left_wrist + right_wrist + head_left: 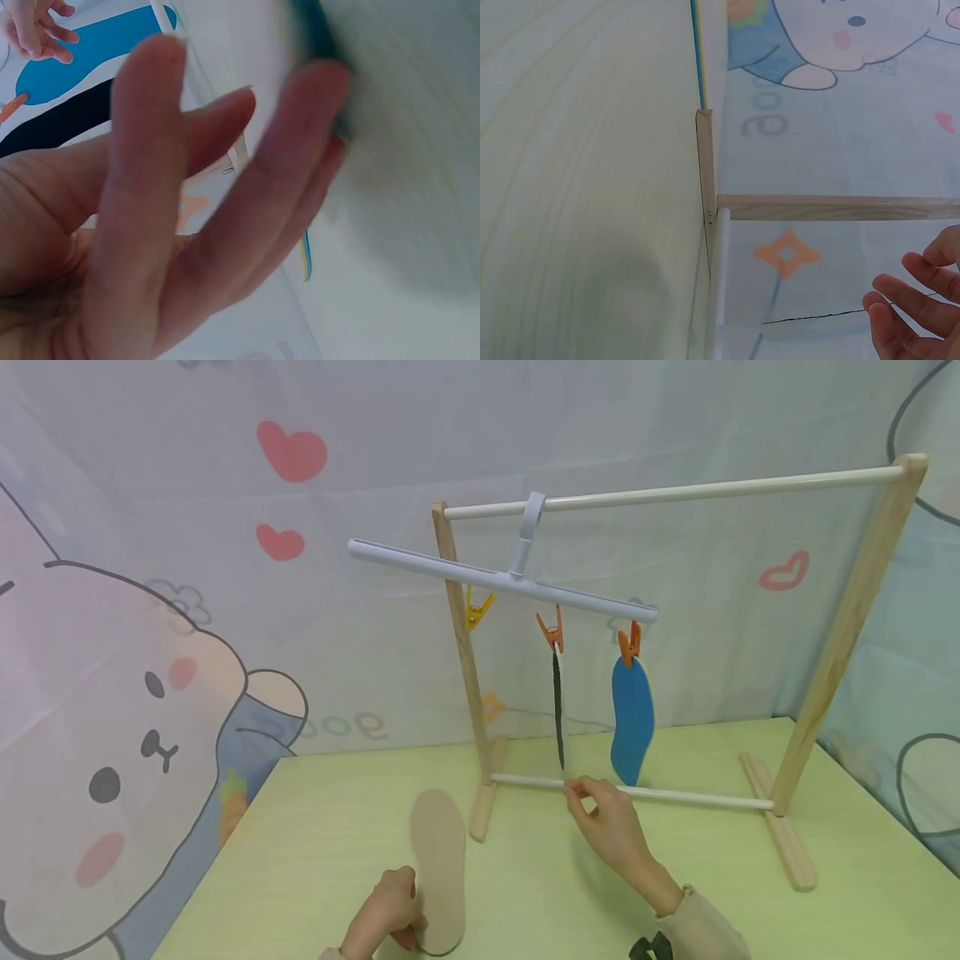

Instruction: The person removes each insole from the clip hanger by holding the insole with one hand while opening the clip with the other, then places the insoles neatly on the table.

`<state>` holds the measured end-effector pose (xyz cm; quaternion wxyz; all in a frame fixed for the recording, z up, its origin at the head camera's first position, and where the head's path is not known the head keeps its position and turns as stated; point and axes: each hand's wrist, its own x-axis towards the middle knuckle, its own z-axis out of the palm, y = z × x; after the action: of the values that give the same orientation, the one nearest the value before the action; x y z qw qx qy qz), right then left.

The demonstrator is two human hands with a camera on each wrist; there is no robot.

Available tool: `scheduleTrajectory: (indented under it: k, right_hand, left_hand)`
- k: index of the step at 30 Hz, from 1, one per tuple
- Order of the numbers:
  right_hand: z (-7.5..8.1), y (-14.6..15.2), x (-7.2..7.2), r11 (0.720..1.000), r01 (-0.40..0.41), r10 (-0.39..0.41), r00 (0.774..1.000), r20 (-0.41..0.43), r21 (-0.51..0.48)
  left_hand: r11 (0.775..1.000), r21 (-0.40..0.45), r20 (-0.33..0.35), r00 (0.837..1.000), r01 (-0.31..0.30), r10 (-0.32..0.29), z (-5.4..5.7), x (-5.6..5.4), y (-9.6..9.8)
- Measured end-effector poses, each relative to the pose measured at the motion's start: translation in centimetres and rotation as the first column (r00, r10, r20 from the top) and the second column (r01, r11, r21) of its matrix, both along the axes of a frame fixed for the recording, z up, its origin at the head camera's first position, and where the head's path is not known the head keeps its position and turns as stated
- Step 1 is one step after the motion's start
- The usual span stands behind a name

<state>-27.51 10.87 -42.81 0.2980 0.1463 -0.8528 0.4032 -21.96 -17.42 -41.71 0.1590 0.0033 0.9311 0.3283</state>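
A beige insole (pixel 438 868) lies on the table, its blue-and-yellow edge (pixel 698 60) showing in the right wrist view. My left hand (pixel 390 906) is at its near left side, fingers loosely bent and fingertips touching the edge; that edge is blurred in the left wrist view. A dark insole (pixel 558 710), seen edge-on, hangs from an orange clip (pixel 552 631). Just at its lower tip is my right hand (pixel 611 822), fingers loosely bent and apart in the right wrist view. To the right, a blue insole (pixel 632 718) hangs from another orange clip (pixel 630 645).
A pale hanger (pixel 450 566) hangs at a slant from the white top bar (pixel 720 488) of a wooden rack (pixel 847 643). A yellow clip (pixel 477 608) hangs under its left half. Across the rack's base runs a white lower bar (pixel 697 796). A printed cloth (pixel 360 610) forms the backdrop.
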Motion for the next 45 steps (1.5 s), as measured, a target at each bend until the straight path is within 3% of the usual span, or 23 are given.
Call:
scheduleTrajectory:
  k: [10,18,24,32,36,45]
  right_hand:
    - [0.0,0.0,0.3,1.000,-0.001,0.001,1.000,0.004,0.011]
    - [0.0,0.1,0.2,1.000,-0.004,0.004,1.000,0.007,0.013]
    - [0.0,0.1,0.1,1.000,-0.008,0.008,1.000,0.017,0.010]
    - [0.0,0.2,0.2,1.000,0.001,-0.001,1.000,0.024,0.008]
    - [0.0,0.3,0.2,1.000,0.005,-0.005,1.000,0.028,0.006]
    - [0.1,0.4,0.0,1.000,0.004,-0.004,1.000,-0.009,0.013]
  left_hand:
    - [1.000,0.019,0.015,1.000,-0.009,0.009,-0.1,-0.2,-0.2]
    - [1.000,0.004,0.008,1.000,0.017,-0.017,-0.1,0.0,-0.3]
    - [0.999,-0.023,-0.080,0.996,0.025,-0.027,0.0,0.1,-0.3]
    - [0.995,-0.098,-0.206,0.978,0.005,-0.025,0.2,0.0,-0.3]
    - [0.994,-0.105,-0.229,0.973,-0.020,-0.005,0.4,0.0,-0.2]
    - [0.997,-0.070,-0.281,0.960,-0.016,-0.005,0.9,-0.2,-0.2]
